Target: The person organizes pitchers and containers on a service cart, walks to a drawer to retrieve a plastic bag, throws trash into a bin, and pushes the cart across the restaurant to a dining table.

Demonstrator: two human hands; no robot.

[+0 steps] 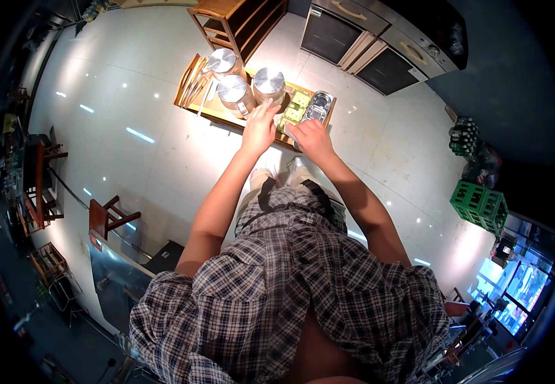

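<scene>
My left hand (261,130) reaches over the near edge of a wooden cart top (216,116), its fingers stretched out beside a canister with a round metal lid (269,81). Two more metal-lidded canisters (232,89) (222,61) stand to the left of it. My right hand (314,139) has its fingers bent at the near end of a yellow-green compartmented holder (298,104). Whatever its fingertips hold is too small to make out. A shiny metal container (319,104) lies just beyond that hand, at the cart's right end.
Long thin utensils (194,88) lie at the cart's left end. Behind stands a wooden shelf unit (242,25), with ovens (380,48) farther right. A green crate (479,203) is on the floor at right; a wooden stool (107,217) stands at left.
</scene>
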